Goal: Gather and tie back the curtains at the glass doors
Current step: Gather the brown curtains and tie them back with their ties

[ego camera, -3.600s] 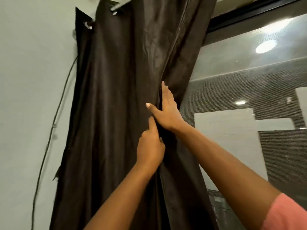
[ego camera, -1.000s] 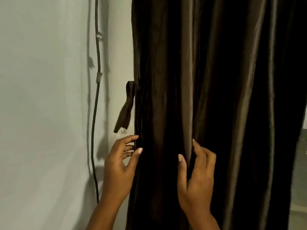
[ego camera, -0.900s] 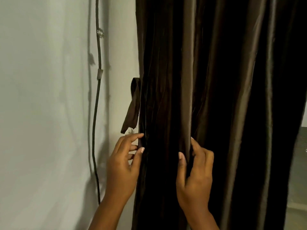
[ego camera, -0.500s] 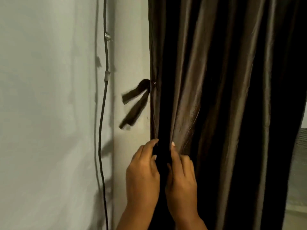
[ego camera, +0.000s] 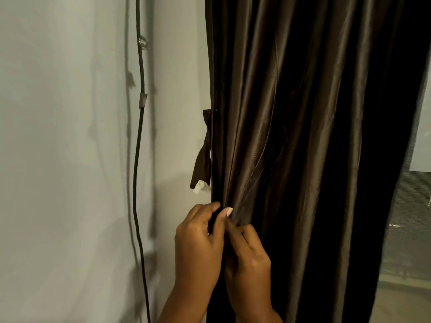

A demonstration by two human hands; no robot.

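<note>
Both hands low centre, pressed side by side at the curtain's left edge. Left hand (ego camera: 198, 248) has its fingers curled in toward the fabric, fingertips up at the hem, gripping the edge fold; back of the hand faces the camera, so the exact grip is partly hidden. Right hand (ego camera: 247, 255) sits just right of it and touching it, thumb up with a pale nail visible, fingers curled, pinching a pleat of the same curtain between thumb and fingers. Dark brown curtain (ego camera: 303, 148) hangs in long vertical folds, fills the middle and right of the view, runs from the top edge down past both hands; the folds converge toward the pinch point right above the hands. Tie-back strap (ego camera: 203, 157), same dark fabric, hangs loose off the curtain's left edge, above and slightly left of the left hand, not touched by either hand; a small white tab (ego camera: 200, 186) at its lower end sits near the left fingertips but apart. Pale wall (ego camera: 70, 159) to the left with a black cable (ego camera: 137, 183) running down it. Glass door (ego camera: 415, 206) shows at the far right behind the curtain.
</note>
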